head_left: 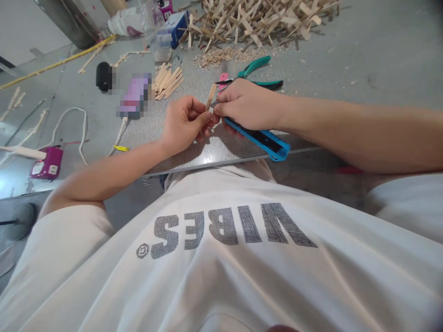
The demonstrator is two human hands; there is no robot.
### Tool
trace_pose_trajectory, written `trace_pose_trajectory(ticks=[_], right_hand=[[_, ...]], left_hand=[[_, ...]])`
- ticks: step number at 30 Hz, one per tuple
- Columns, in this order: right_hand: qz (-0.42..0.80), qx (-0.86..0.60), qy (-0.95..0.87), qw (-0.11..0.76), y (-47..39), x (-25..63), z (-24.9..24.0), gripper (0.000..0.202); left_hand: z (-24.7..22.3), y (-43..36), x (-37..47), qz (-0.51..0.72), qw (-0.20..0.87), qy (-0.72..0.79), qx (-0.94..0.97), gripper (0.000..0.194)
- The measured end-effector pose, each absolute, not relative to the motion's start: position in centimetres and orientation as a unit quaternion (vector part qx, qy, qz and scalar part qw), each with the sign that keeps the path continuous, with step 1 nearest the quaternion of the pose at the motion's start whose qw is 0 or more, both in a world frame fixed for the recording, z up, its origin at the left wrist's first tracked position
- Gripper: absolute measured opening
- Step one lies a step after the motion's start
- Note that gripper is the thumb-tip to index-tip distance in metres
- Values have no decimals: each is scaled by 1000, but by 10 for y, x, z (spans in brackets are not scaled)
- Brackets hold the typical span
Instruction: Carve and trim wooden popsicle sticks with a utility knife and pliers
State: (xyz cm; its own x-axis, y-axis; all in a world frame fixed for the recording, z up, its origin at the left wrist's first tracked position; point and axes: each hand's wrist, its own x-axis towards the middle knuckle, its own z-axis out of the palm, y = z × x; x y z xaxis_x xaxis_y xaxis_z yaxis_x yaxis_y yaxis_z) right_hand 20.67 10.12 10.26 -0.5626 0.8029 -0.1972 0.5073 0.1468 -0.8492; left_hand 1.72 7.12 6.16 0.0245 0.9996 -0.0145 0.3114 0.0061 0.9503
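Near the table's front edge, my left hand (187,122) pinches a small wooden stick (211,96), which points up and away. Close against it, my right hand (247,105) is wrapped round a blue utility knife (273,146); the knife's handle sticks out below the palm, and its front end lies by the left fingertips. Just beyond the right hand are green-handled pliers (254,67), lying with their handles apart, and a pink-handled tool (224,78), partly hidden.
A small pile of wooden sticks (169,82) lies left of the pliers. Farther back are a large heap of sticks (256,20), wood shavings (224,56) and a blue box (178,28). At left are a phone (136,94), a black case (103,77), cables and a purple device (46,163).
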Motion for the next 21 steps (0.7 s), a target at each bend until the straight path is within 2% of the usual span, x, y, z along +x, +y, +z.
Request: trace_pose_trajectory(ticks=[8, 15, 21], right_hand=[[474, -431, -755, 142, 109, 206, 95, 44], [489, -412, -752, 158, 108, 206, 98, 43], [477, -397, -762, 183, 118, 213, 85, 40]], left_hand=[[59, 77, 16, 403, 437, 558, 579, 35], [58, 83, 12, 394, 451, 554, 578, 27], [57, 84, 14, 411, 512, 517, 549, 28]])
